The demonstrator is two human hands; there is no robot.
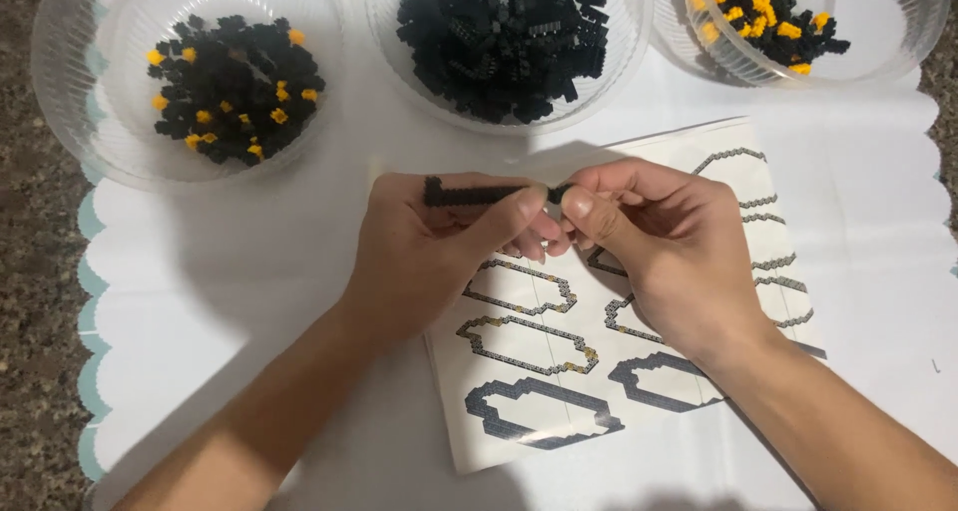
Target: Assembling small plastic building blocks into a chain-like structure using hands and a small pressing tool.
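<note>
Two bare forearms come up from the bottom edge, with no sleeves, watch, bracelet or rings on them. The left hand (429, 242) and the right hand (664, 242) are ungloved, with slim fingers and short, plain, unpainted nails on the thumbs.

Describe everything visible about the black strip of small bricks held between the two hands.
The black brick strip is a short, narrow row of tiny studded blocks, plastic by its look, with one block standing up at its left end. It lies roughly level above the printed instruction sheet. The left hand pinches it along its length; the right hand grips its right end, where fingers hide it.
</note>
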